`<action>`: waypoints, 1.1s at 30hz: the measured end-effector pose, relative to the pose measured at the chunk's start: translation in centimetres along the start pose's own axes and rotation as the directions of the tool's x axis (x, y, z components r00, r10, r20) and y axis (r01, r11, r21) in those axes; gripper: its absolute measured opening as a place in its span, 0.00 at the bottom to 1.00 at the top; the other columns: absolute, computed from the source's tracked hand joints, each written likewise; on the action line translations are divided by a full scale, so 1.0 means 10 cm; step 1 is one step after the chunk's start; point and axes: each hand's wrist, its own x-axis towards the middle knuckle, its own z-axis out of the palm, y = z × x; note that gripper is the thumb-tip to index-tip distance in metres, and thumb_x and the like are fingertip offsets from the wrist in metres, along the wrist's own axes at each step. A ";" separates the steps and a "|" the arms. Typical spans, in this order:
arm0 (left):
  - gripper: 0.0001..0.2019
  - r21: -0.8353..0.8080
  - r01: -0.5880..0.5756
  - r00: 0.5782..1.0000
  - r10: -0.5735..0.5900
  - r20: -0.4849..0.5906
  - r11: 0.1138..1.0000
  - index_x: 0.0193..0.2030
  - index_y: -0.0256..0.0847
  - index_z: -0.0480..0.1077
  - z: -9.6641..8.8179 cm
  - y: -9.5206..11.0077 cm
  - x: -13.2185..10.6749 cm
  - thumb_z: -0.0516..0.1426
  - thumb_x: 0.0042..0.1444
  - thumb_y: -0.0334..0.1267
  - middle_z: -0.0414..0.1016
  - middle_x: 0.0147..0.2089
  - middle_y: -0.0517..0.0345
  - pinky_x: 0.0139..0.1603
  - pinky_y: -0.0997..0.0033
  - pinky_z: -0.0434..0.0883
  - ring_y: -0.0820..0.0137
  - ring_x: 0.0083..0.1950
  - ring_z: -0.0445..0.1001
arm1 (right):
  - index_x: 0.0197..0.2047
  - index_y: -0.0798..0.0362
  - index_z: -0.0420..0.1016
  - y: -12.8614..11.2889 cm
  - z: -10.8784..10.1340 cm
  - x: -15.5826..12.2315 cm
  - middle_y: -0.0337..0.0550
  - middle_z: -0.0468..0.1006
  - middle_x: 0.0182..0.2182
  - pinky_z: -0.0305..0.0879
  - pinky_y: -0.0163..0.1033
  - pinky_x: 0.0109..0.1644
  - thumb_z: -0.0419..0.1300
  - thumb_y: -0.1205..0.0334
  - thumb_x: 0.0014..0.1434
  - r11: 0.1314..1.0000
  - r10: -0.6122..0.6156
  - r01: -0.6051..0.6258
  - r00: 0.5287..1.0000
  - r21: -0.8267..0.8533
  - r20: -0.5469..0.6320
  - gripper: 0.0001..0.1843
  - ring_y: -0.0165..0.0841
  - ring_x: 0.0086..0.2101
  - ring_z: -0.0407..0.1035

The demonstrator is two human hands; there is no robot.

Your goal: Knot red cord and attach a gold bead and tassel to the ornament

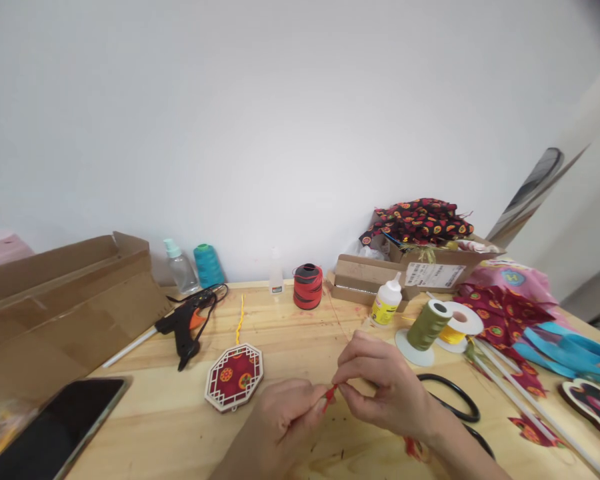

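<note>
My left hand and my right hand meet low in the middle of the wooden table. Both pinch a thin red cord between fingertips. A strand of the cord runs up toward a red spool near the wall. An octagonal wooden ornament with red patterned fabric and a yellow cord lies just left of my hands. Black scissors lie behind my right wrist.
A black glue gun, a phone and a cardboard box sit left. A glue bottle, an olive thread spool, a yellow spool, patterned fabric, white sticks and blue ribbon lie right.
</note>
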 end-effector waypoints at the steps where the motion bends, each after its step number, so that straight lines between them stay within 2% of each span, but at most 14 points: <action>1: 0.14 -0.003 0.007 1.000 -0.007 0.000 1.000 0.23 0.38 0.61 0.01 -0.01 0.00 0.45 0.58 0.34 0.52 0.20 0.65 0.24 0.79 0.53 0.76 0.23 0.58 | 0.26 0.57 0.74 0.00 0.01 0.00 0.42 0.72 0.22 0.60 0.33 0.30 0.55 0.77 0.43 1.000 0.014 -0.014 1.000 -0.005 -0.023 0.09 0.27 0.25 0.64; 5: 0.14 -0.032 0.049 0.999 -0.050 -0.013 0.998 0.23 0.38 0.63 0.03 -0.02 0.00 0.45 0.58 0.35 0.55 0.20 0.64 0.24 0.79 0.53 0.76 0.23 0.58 | 0.21 0.57 0.72 -0.02 0.06 -0.01 0.39 0.71 0.18 0.57 0.29 0.24 0.54 0.78 0.40 0.984 0.178 -0.177 0.980 0.024 -0.091 0.09 0.25 0.21 0.61; 9: 0.14 -0.109 0.075 0.996 -0.080 -0.049 0.991 0.24 0.37 0.67 0.01 0.01 0.02 0.47 0.57 0.36 0.58 0.20 0.63 0.24 0.78 0.54 0.75 0.23 0.58 | 0.19 0.56 0.71 -0.05 0.09 -0.02 0.37 0.69 0.17 0.53 0.28 0.19 0.54 0.76 0.40 0.899 0.418 -0.405 0.907 0.167 -0.051 0.08 0.23 0.17 0.57; 11: 0.14 -0.171 0.095 0.992 -0.108 -0.069 0.981 0.24 0.37 0.69 0.00 0.03 0.03 0.47 0.56 0.37 0.59 0.20 0.62 0.24 0.77 0.54 0.74 0.23 0.59 | 0.19 0.57 0.70 -0.05 0.11 -0.02 0.37 0.69 0.18 0.53 0.29 0.19 0.54 0.73 0.41 0.803 0.529 -0.502 0.849 0.321 0.003 0.06 0.23 0.18 0.57; 14: 0.15 -0.271 0.143 0.982 -0.170 -0.079 0.952 0.25 0.36 0.71 -0.01 0.05 0.03 0.49 0.55 0.39 0.60 0.20 0.62 0.24 0.77 0.54 0.74 0.23 0.58 | 0.19 0.57 0.69 -0.03 0.14 -0.02 0.34 0.65 0.15 0.49 0.28 0.17 0.56 0.68 0.42 0.582 0.661 -0.610 0.740 0.538 0.123 0.04 0.22 0.16 0.55; 16: 0.15 -0.359 0.202 0.970 -0.237 -0.056 0.911 0.25 0.36 0.71 0.01 0.04 0.02 0.49 0.55 0.42 0.57 0.19 0.63 0.23 0.77 0.53 0.74 0.23 0.56 | 0.19 0.57 0.68 -0.02 0.16 -0.02 0.32 0.63 0.14 0.47 0.28 0.16 0.57 0.66 0.42 0.446 0.710 -0.656 0.673 0.609 0.205 0.04 0.20 0.13 0.52; 18: 0.16 -0.463 0.279 0.948 -0.320 -0.010 0.841 0.25 0.36 0.71 0.05 -0.01 0.01 0.49 0.54 0.44 0.53 0.18 0.65 0.21 0.77 0.51 0.76 0.21 0.52 | 0.19 0.58 0.68 -0.01 0.17 -0.03 0.32 0.63 0.14 0.47 0.28 0.15 0.58 0.64 0.42 0.365 0.721 -0.672 0.642 0.644 0.262 0.05 0.19 0.13 0.52; 20: 0.17 -0.561 0.332 0.926 -0.376 0.040 0.759 0.26 0.35 0.71 0.09 -0.07 0.00 0.50 0.54 0.46 0.52 0.17 0.66 0.20 0.77 0.49 0.77 0.20 0.50 | 0.20 0.58 0.69 0.00 0.16 -0.03 0.34 0.65 0.16 0.50 0.28 0.16 0.59 0.64 0.41 0.332 0.713 -0.669 0.639 0.665 0.287 0.06 0.20 0.13 0.54; 22: 0.17 -0.647 0.338 0.919 -0.388 0.070 0.683 0.26 0.35 0.71 0.12 -0.12 -0.01 0.51 0.53 0.46 0.53 0.16 0.67 0.19 0.77 0.48 0.78 0.19 0.50 | 0.21 0.58 0.70 0.00 0.14 -0.02 0.34 0.66 0.17 0.51 0.28 0.17 0.60 0.63 0.42 0.328 0.700 -0.662 0.649 0.674 0.297 0.06 0.20 0.14 0.55; 25: 0.15 -0.746 0.306 0.922 -0.379 0.078 0.592 0.25 0.35 0.71 0.16 -0.17 -0.02 0.52 0.53 0.45 0.52 0.15 0.68 0.20 0.77 0.48 0.78 0.18 0.50 | 0.24 0.59 0.72 -0.02 0.10 -0.01 0.36 0.67 0.19 0.53 0.28 0.19 0.60 0.61 0.45 0.370 0.659 -0.649 0.688 0.664 0.305 0.08 0.20 0.16 0.55; 27: 0.15 -0.774 0.297 0.923 -0.377 0.082 0.559 0.26 0.34 0.71 0.17 -0.17 -0.02 0.53 0.52 0.45 0.52 0.14 0.68 0.20 0.76 0.48 0.78 0.18 0.51 | 0.25 0.58 0.73 -0.03 0.08 -0.01 0.36 0.67 0.21 0.52 0.29 0.19 0.59 0.60 0.46 0.442 0.624 -0.635 0.725 0.633 0.292 0.08 0.21 0.18 0.55; 31: 0.15 -0.783 0.293 0.922 -0.379 0.080 0.548 0.25 0.33 0.71 0.16 -0.16 -0.02 0.54 0.52 0.45 0.53 0.14 0.68 0.20 0.76 0.49 0.78 0.18 0.51 | 0.25 0.58 0.74 -0.04 0.07 -0.01 0.37 0.66 0.21 0.52 0.30 0.23 0.58 0.65 0.48 0.640 0.557 -0.565 0.808 0.521 0.193 0.06 0.24 0.22 0.57; 33: 0.15 -0.783 0.302 0.917 -0.389 0.085 0.543 0.25 0.33 0.71 0.16 -0.15 -0.02 0.54 0.51 0.45 0.53 0.14 0.68 0.20 0.76 0.49 0.78 0.18 0.51 | 0.24 0.58 0.73 -0.03 0.08 -0.01 0.38 0.66 0.21 0.52 0.31 0.24 0.57 0.67 0.48 0.699 0.528 -0.543 0.831 0.465 0.176 0.05 0.25 0.23 0.57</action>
